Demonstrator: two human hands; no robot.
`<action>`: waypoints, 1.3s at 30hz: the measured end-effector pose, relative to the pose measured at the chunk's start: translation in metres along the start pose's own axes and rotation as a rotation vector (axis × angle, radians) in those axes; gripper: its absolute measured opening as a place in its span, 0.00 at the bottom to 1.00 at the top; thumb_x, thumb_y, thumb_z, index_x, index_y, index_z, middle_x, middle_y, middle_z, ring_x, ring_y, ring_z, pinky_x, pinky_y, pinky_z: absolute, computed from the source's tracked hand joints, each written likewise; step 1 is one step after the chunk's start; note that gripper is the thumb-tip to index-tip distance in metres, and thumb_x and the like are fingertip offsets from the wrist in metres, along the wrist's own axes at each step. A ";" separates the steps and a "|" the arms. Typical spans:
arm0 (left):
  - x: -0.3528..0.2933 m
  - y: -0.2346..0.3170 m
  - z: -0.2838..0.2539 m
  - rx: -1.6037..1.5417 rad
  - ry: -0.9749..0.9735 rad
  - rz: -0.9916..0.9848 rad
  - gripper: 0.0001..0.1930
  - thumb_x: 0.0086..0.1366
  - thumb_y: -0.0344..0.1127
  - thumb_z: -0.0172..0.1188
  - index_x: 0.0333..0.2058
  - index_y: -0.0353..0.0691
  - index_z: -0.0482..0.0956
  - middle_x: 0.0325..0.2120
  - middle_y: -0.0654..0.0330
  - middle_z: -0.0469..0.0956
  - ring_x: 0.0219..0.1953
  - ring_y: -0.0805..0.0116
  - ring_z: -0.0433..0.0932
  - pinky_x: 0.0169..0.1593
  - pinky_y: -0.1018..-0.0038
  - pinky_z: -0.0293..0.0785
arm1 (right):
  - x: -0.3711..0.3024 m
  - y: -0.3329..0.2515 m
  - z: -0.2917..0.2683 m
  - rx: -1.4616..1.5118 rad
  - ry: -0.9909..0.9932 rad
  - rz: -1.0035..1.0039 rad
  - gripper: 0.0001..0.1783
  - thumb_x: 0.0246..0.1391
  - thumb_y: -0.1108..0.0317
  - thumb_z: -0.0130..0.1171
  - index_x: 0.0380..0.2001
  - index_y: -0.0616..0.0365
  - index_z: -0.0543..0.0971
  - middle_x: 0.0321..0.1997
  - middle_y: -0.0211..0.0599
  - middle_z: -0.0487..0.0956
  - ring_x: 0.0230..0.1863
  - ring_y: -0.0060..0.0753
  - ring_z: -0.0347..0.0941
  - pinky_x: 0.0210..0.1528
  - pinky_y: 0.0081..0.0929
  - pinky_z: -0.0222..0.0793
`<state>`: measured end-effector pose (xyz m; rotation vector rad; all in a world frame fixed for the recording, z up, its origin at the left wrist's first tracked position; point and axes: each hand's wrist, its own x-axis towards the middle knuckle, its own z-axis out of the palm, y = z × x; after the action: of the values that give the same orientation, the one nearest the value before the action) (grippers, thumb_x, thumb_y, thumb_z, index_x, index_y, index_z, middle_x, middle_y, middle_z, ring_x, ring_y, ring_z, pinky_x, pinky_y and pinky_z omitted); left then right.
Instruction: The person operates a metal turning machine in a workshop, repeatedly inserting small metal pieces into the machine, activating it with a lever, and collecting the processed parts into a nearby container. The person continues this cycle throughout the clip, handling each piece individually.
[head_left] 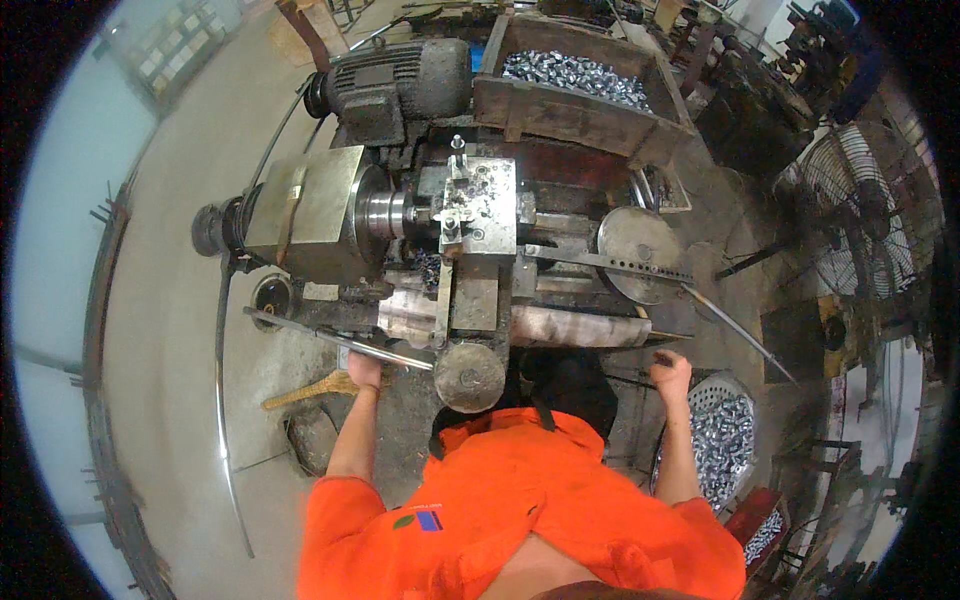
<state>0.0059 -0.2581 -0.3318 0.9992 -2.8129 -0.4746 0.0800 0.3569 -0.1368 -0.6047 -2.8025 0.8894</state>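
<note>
A small lathe stands in front of me, its chuck at the left and a square tool block in the middle. My left hand is low at the lathe's front left, just under a long metal lever rod. The rod and machine edge hide its fingers, so its grip does not show. To the right of the lathe bed, my right hand is raised with curled fingers. Something small and dark seems to be at its fingertips, too small to name. Below it lies a perforated basket of shiny metal pieces.
Behind the lathe are a dirty electric motor and a wooden crate of metal pieces. A round handwheel with a perforated bar and a long rod projects at right. A floor fan stands farther right. A straw brush lies at left.
</note>
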 end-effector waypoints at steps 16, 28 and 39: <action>0.056 -0.057 -0.157 0.256 -0.352 0.318 0.22 0.54 0.51 0.58 0.43 0.46 0.74 0.32 0.50 0.78 0.37 0.52 0.77 0.38 0.61 0.72 | 0.090 -0.271 -0.010 0.238 -0.108 -0.741 0.18 0.31 0.70 0.56 0.32 0.58 0.79 0.32 0.44 0.78 0.34 0.41 0.76 0.39 0.30 0.70; 0.006 -0.133 -0.326 0.217 0.054 -0.035 0.17 0.54 0.42 0.59 0.40 0.41 0.75 0.25 0.50 0.77 0.30 0.56 0.78 0.34 0.64 0.72 | 0.085 -0.431 0.111 -0.019 -0.394 -0.885 0.14 0.25 0.65 0.56 0.21 0.54 0.82 0.24 0.48 0.78 0.31 0.50 0.75 0.39 0.35 0.72; 0.080 -0.162 -0.356 0.325 0.002 -0.122 0.12 0.52 0.38 0.55 0.31 0.39 0.80 0.31 0.45 0.77 0.34 0.47 0.76 0.40 0.57 0.72 | 0.091 -0.432 0.127 -0.077 -0.407 -0.979 0.13 0.23 0.64 0.56 0.19 0.54 0.82 0.23 0.48 0.78 0.30 0.50 0.75 0.36 0.35 0.72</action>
<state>0.1159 -0.5171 -0.0488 1.2318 -2.8969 -0.0240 -0.1782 0.0068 0.0109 0.9882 -2.8750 0.7087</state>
